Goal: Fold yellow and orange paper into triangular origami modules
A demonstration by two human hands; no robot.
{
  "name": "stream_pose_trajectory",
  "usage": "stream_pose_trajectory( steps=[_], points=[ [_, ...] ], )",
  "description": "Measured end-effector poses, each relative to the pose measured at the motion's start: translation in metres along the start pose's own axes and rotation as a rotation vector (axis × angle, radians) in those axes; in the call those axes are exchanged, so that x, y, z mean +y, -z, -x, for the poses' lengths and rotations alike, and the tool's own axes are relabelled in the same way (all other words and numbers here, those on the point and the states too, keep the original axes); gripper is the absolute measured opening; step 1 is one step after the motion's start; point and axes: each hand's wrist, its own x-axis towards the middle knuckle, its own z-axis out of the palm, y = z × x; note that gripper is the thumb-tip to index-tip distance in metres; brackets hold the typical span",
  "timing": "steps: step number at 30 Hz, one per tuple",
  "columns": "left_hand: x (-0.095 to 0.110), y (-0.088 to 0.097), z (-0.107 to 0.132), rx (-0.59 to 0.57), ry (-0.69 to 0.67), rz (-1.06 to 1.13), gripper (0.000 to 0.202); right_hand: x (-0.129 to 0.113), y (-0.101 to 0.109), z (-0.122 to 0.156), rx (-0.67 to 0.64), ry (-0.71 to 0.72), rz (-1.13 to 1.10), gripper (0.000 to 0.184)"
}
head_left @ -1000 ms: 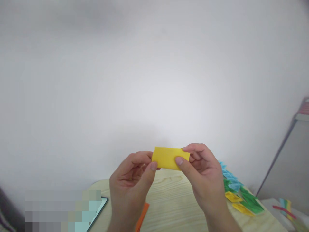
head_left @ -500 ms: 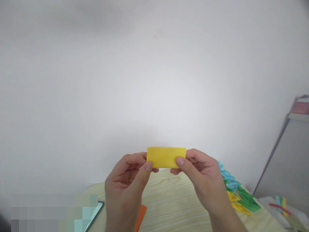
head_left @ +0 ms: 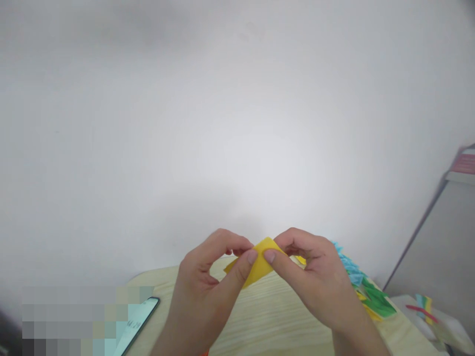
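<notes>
A small yellow paper [head_left: 260,264] is held in the air above a light wooden table [head_left: 267,321], folded so its top forms a peak. My left hand [head_left: 208,296] pinches its left side with thumb and fingers. On the other side my right hand [head_left: 315,284] pinches it, the thumb tip close to my left thumb at the fold. Both ends of the paper are partly hidden behind my fingers.
A heap of folded blue, green and yellow paper pieces [head_left: 365,294] lies on the table at the right. A phone [head_left: 137,319] lies at the left edge. A white wall fills the background. Coloured strips [head_left: 421,306] rest on a white surface at far right.
The yellow paper was held flat as a wide rectangle; now my hands have come together and lowered slightly, bending it into a peaked fold. The orange piece below my left hand is out of sight.
</notes>
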Motion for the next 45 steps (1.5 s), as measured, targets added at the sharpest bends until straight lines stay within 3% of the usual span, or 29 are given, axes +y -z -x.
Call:
stream_pose_trajectory(
  steps=[9, 24, 28, 36, 45],
  points=[
    [-0.008, -0.002, 0.005, 0.018, 0.041, 0.058, 0.007, 0.007, -0.008, 0.001, 0.126, -0.03, -0.157, 0.013],
    [-0.01, -0.003, 0.006, -0.015, 0.065, 0.122, 0.007, 0.004, -0.01, 0.002, 0.145, -0.037, -0.158, 0.013],
    [-0.004, -0.003, 0.005, -0.05, 0.128, 0.164, 0.009, 0.001, -0.01, 0.002, 0.14, -0.046, -0.163, 0.014],
    [0.007, -0.016, 0.002, 0.118, 0.21, 0.32, 0.014, 0.004, -0.008, 0.0, 0.06, -0.084, -0.308, 0.018],
    [-0.01, -0.007, 0.005, -0.02, 0.176, 0.239, 0.013, 0.006, -0.006, 0.0, 0.114, -0.097, -0.251, 0.023]
  ],
)
